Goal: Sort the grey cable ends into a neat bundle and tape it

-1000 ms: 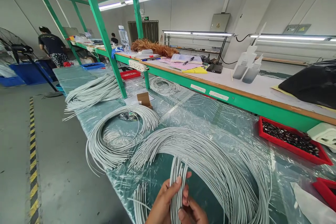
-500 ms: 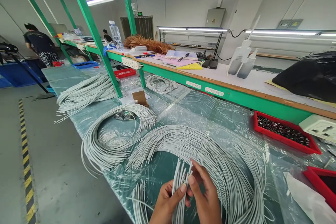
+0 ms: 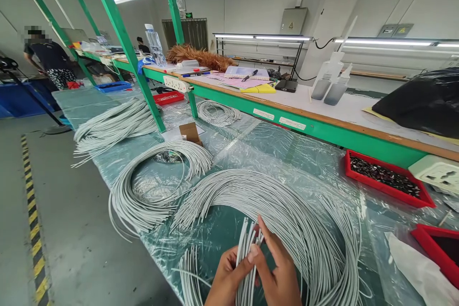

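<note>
I have a small bunch of grey wires (image 3: 247, 241) standing upright between both hands at the near edge of the worktop (image 3: 272, 153), its cut ends fanned unevenly just above my fingers. My left hand (image 3: 227, 275) has its grip pressed around the bunch, thumb across the front. My right hand (image 3: 281, 272) pinches the same bunch from the other side, forefinger laid up toward the tips. The lower run of the bunch drops out of view between my wrists. The large curved sheaf of grey wires (image 3: 304, 220) lies on the plastic sheet just behind. I judge this step to be evening up the ends, so I would hold the left grip firm low down, let the right fingers nudge single tips level, and keep the bunch clear of the sheaf so no stray strand snags.
</note>
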### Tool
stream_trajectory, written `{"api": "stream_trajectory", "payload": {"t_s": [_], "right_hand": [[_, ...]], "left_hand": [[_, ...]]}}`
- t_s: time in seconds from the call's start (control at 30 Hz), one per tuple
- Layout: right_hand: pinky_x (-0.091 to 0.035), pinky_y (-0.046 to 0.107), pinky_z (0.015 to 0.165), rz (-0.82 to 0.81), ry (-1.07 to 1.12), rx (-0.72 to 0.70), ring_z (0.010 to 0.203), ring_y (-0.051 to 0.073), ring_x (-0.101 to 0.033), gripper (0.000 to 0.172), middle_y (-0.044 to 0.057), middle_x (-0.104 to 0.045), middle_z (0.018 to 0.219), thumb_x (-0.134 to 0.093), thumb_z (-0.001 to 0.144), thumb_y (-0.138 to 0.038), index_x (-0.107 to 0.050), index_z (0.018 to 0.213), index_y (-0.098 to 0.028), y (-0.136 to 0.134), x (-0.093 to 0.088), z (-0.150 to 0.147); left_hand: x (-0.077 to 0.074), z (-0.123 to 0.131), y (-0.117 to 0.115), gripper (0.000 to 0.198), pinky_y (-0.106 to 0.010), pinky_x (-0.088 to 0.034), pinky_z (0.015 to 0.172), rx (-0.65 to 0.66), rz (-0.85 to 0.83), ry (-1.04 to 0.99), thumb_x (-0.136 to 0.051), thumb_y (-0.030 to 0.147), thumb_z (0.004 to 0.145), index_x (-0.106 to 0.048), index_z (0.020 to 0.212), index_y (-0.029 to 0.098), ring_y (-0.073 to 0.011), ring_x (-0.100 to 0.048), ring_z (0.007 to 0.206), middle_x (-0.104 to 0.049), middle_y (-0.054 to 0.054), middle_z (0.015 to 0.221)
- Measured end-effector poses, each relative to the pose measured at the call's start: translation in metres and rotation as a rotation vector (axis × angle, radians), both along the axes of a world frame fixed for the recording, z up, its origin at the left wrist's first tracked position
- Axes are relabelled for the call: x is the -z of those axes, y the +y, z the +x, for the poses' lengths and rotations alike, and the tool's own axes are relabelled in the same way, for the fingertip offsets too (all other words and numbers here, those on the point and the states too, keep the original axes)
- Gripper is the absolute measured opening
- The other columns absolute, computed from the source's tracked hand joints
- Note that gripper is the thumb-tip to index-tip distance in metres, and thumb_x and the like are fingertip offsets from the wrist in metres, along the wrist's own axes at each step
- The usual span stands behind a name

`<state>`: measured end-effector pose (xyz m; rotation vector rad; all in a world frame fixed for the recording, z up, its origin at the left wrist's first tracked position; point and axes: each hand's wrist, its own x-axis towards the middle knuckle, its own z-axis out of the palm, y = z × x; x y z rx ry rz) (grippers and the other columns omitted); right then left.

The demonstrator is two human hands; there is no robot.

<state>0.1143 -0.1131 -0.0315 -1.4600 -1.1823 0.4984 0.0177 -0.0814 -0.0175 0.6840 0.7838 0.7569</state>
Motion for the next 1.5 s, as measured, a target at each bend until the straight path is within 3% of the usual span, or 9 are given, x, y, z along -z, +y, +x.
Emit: {"api": "stream_trajectory", "payload": {"t_s": [0.2,0.33,0.53,0.77,0.97,1.07,1.13,1.3,1.5], "right_hand": [[-0.052,0.023,0.070,-0.074,0.295,0.012,0.078,0.018,-0.065,0.072,0.007,-0.069,0.093,-0.060,0.074,-0.045,-0.036,0.135,-0.016,-0.005,0.022,-0.016],[-0.053,0.023,0.064,-0.179,0.456,-0.073,0.077,0.021,-0.066,0.052,0.010,-0.071,0.089,-0.060,0.072,-0.049,-0.063,0.110,-0.014,-0.008,0.029,-0.018],[-0.052,0.027,0.064,-0.197,0.521,-0.138,0.070,0.021,-0.064,0.040,0.010,-0.069,0.078,-0.062,0.070,-0.048,-0.069,0.092,-0.016,-0.005,0.025,-0.018],[-0.047,0.025,0.058,-0.192,0.551,-0.212,0.059,0.016,-0.056,0.037,0.002,-0.057,0.055,-0.060,0.072,-0.046,-0.069,0.083,-0.013,-0.002,0.032,-0.023],[-0.046,0.022,0.060,-0.199,0.600,0.062,0.059,0.015,-0.055,0.034,0.001,-0.059,0.060,-0.059,0.072,-0.050,-0.063,0.073,-0.016,-0.007,0.027,-0.021],[-0.042,0.020,0.049,-0.212,0.686,0.107,0.049,0.011,-0.047,0.037,-0.003,-0.050,0.052,-0.054,0.074,-0.055,-0.061,0.077,-0.019,-0.008,0.029,-0.026],[-0.037,0.020,0.042,-0.180,0.719,0.085,0.044,0.010,-0.040,0.040,-0.005,-0.045,0.051,-0.059,0.068,-0.057,-0.061,0.082,-0.019,-0.007,0.031,-0.031],[-0.027,0.020,0.041,-0.202,0.550,-0.009,0.043,0.007,-0.025,0.040,-0.007,-0.031,0.046,-0.069,0.058,-0.051,-0.067,0.073,-0.014,-0.004,0.026,-0.038],[-0.030,0.022,0.040,-0.251,0.469,-0.080,0.040,0.010,-0.035,0.042,-0.002,-0.046,0.042,-0.060,0.069,-0.050,-0.073,0.079,-0.012,-0.006,0.019,-0.031]], "left_hand": [[-0.001,-0.001,0.005,0.024,-0.020,-0.037,0.053,-0.171,-0.087,-0.053,-0.076,0.035,0.058,-0.066,0.059,0.013,-0.0096,-0.046,0.051,-0.054,0.001,0.050],[-0.001,-0.003,0.005,0.021,-0.021,-0.038,0.054,-0.215,-0.096,-0.030,-0.075,0.033,0.060,-0.064,0.058,0.015,-0.0098,-0.047,0.051,-0.055,0.001,0.053],[-0.003,-0.002,0.005,0.027,-0.026,-0.041,0.061,-0.306,0.015,0.131,-0.075,0.037,0.056,-0.061,0.048,0.015,-0.0163,-0.053,0.059,-0.052,0.001,0.053],[-0.002,-0.005,0.005,0.026,-0.023,-0.040,0.062,-0.267,-0.063,0.026,-0.076,0.034,0.058,-0.072,0.076,0.016,-0.0137,-0.052,0.063,-0.060,0.000,0.063],[0.001,-0.012,0.010,0.029,-0.020,-0.043,0.063,-0.258,-0.131,0.062,-0.076,0.035,0.059,-0.073,0.082,0.016,-0.0109,-0.053,0.062,-0.059,0.002,0.063],[-0.002,-0.012,0.011,0.030,-0.022,-0.043,0.048,-0.210,-0.152,0.033,-0.074,0.036,0.062,-0.071,0.086,0.019,-0.0090,-0.049,0.046,-0.056,0.004,0.060],[-0.004,-0.010,0.011,0.030,-0.022,-0.043,0.045,-0.200,-0.184,0.021,-0.074,0.036,0.060,-0.071,0.086,0.020,-0.0099,-0.051,0.044,-0.057,0.004,0.058],[-0.005,-0.011,0.009,0.025,-0.020,-0.047,0.070,-0.233,-0.175,0.037,-0.078,0.031,0.056,-0.074,0.078,0.019,-0.0152,-0.060,0.076,-0.067,-0.001,0.070],[-0.007,-0.014,0.007,0.027,-0.027,-0.047,0.070,-0.181,-0.132,0.062,-0.076,0.035,0.058,-0.074,0.082,0.022,-0.0202,-0.061,0.074,-0.069,-0.002,0.071]]}}
